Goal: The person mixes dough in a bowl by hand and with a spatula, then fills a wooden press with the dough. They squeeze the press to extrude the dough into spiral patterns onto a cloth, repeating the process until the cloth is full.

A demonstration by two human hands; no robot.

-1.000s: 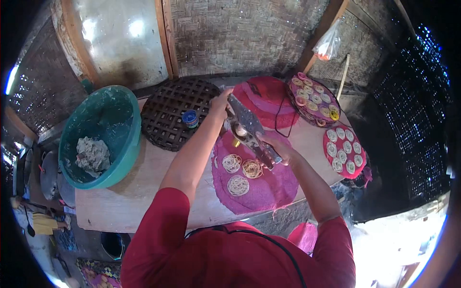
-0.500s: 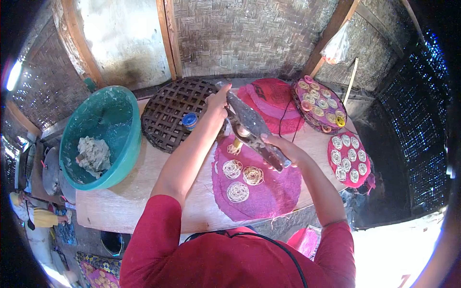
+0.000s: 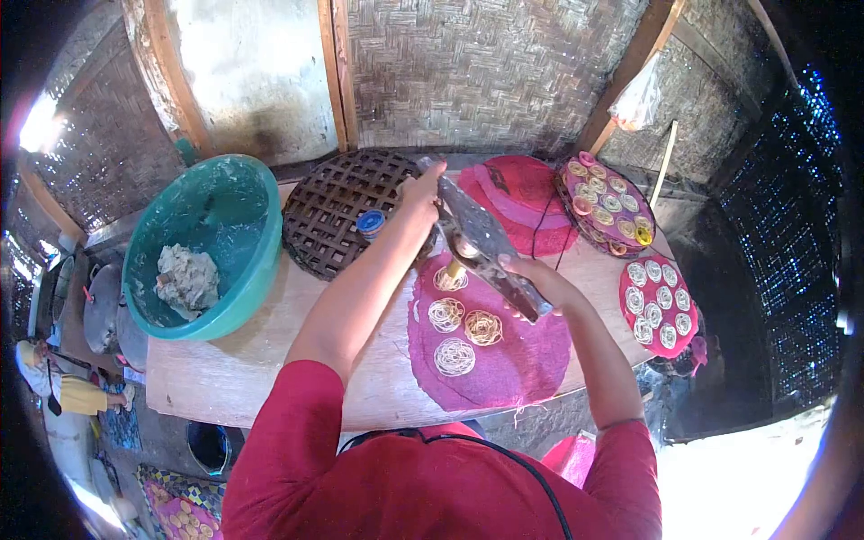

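Observation:
My left hand (image 3: 419,198) is wrapped round the far end of a long, dark, two-armed hand press (image 3: 481,232). My right hand (image 3: 543,286) grips its near end. A yellowish tube (image 3: 454,274) points down from the press's middle, over a ring of thin noodle strands (image 3: 443,283). This lies on a round magenta mesh cloth (image 3: 531,360). Closer to me on the same cloth sit three coiled noodle nests: a pale one (image 3: 454,357), a yellower one (image 3: 483,328) and another (image 3: 445,315). The press partly hides the strands beneath it.
A green basin (image 3: 261,270) holding a lump of dough (image 3: 187,281) stands at left. Behind my left arm lies a dark woven tray (image 3: 324,211) with a blue-lidded jar (image 3: 370,223). More nests rest on a round tray (image 3: 569,193) and a red cloth (image 3: 668,335) at right. Another person (image 3: 76,393) is far left.
The view has swung slightly left, so things appear shifted right. More of the noodle ring shows beneath the tube. Both hands keep their grip on the press.

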